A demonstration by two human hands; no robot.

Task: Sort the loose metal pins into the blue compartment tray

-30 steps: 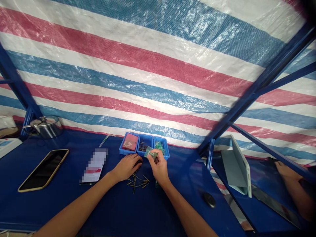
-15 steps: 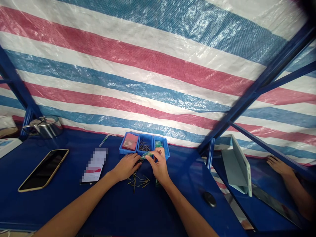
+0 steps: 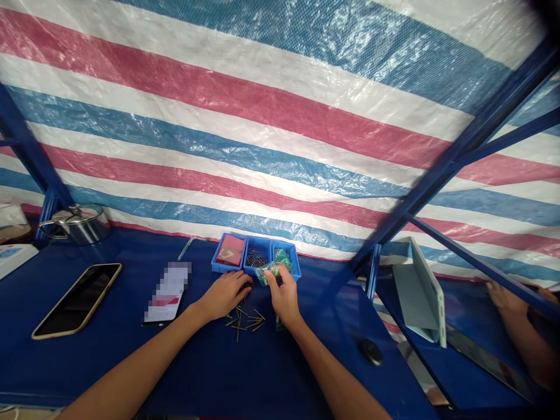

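Note:
My right hand (image 3: 285,296) pinches a small clear plastic bag with green markings (image 3: 264,273), held up in front of the blue bins. My left hand (image 3: 224,296) rests low over the table, its fingers closed together around something dark at the tips that I cannot make out. Just below the hands lies a loose pile of thin metal pieces like drill bits (image 3: 240,321). Three joined blue bins stand behind: a reddish packet (image 3: 230,251) fills the left one, dark thin metal pieces (image 3: 255,260) lie in the middle one, and green-marked bags (image 3: 282,255) are in the right one.
Two phones, one dark (image 3: 77,300) and one lit (image 3: 168,294), lie to the left, with a pen (image 3: 185,249) and a steel pot (image 3: 83,224) farther back. A black mouse (image 3: 371,352) and a tablet stand (image 3: 420,297) are right. Another person's hand (image 3: 505,297) shows far right.
My right hand has moved the bag slightly right, away from my left fingers, and more of the bag shows. The left hand stays nearly still. The other person's hand has shifted right.

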